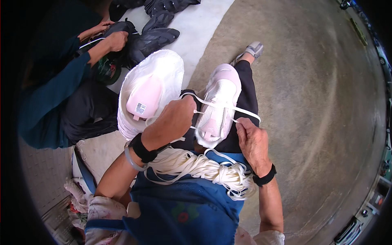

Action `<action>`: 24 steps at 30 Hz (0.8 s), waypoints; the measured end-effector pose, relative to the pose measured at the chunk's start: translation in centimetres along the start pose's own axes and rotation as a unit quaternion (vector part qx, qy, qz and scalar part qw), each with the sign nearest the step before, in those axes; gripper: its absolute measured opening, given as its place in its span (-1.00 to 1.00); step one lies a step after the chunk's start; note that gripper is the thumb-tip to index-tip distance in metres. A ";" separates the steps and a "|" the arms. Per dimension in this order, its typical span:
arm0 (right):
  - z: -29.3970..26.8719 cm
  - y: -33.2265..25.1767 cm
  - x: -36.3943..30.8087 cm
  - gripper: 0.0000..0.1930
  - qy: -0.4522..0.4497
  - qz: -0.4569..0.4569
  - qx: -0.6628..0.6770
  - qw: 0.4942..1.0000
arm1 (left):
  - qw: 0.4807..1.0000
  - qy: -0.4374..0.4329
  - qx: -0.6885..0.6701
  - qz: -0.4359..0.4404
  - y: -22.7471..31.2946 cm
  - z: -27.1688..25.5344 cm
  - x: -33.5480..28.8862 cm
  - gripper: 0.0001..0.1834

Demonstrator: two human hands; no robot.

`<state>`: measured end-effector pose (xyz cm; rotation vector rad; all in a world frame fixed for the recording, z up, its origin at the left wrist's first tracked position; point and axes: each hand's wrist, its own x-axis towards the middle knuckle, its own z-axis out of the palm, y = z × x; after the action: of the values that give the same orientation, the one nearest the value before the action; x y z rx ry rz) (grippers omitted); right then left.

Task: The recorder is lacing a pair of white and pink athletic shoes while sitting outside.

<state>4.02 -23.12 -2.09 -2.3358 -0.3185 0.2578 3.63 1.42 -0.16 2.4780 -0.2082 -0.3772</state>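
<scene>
A white and pink shoe (219,98) rests on my lap, toe pointing away from me. Over its upper runs a white shoelace (247,112), looping from one hand to the other. My left hand (173,120) is closed at the shoe's left side, lace ends coming out by its fingers. On the right side my right hand (254,143) pinches the lace near the eyelets, thumb against the fingers. A thick bundle of white laces (204,168) lies across my lap on a blue apron (179,204), nearer to me than the shoe.
Left of the shoe sits a white oval holder (173,67) with a pink tongue-shaped piece (143,96) inside. Beyond it, another person's hands (116,41) work on a black shoe (122,27). More black shoes (157,38) lie on a white sheet (206,24). Concrete floor (310,102) extends rightward.
</scene>
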 end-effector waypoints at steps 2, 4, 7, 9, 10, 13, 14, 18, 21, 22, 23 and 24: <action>0.5 0.5 0.4 -0.89 0.032 0.002 0.001 0.999 | 0.997 -0.019 -0.072 0.019 0.7 -0.4 0.2 -0.82; 0.8 0.4 0.8 -0.87 0.036 0.004 -0.010 0.999 | 0.958 -0.035 -0.234 -0.165 1.3 -0.3 0.3 -0.82; 1.3 0.5 1.2 -0.84 0.046 -0.007 -0.016 0.999 | 0.975 -0.039 -0.186 -0.112 0.2 -0.1 0.5 -0.80; 1.4 0.5 1.3 -0.83 0.051 -0.021 -0.013 0.998 | 0.988 -0.009 -0.151 -0.029 -1.1 0.6 0.3 -0.79; 1.4 0.4 1.4 -0.83 0.045 -0.024 -0.017 0.999 | 0.992 0.021 -0.113 0.054 -1.5 0.8 0.3 -0.77; 1.4 0.0 1.8 -0.84 0.041 -0.031 -0.012 0.999 | 0.990 0.065 -0.103 0.065 -1.9 1.0 0.5 -0.74; 1.4 -0.1 1.9 -0.85 0.044 -0.034 -0.003 0.998 | 0.990 0.067 -0.104 0.061 -1.6 1.0 0.8 -0.74; 1.2 -0.3 2.3 -0.87 0.033 -0.035 0.022 0.999 | 0.952 0.018 -0.262 -0.159 -0.3 1.2 1.8 -0.75; 1.1 -0.2 2.5 -0.88 0.012 -0.017 0.040 0.999 | 0.953 -0.014 -0.264 -0.150 -0.6 0.8 1.9 -0.79; 1.2 0.0 2.8 -0.88 0.005 -0.022 0.055 0.998 | 0.950 -0.004 -0.276 -0.144 -0.8 1.0 1.9 -0.79; 1.3 0.1 3.0 -0.88 0.002 -0.022 0.054 0.998 | 0.948 0.006 -0.287 -0.139 -1.0 1.2 1.9 -0.79; 1.3 0.2 3.2 -0.88 0.003 -0.019 0.072 0.997 | 0.947 0.007 -0.289 -0.141 -1.2 1.3 2.1 -0.79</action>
<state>6.74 -21.36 -3.44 -2.1866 -0.3314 0.2473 5.29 1.11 -2.36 1.9248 0.2388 -0.4619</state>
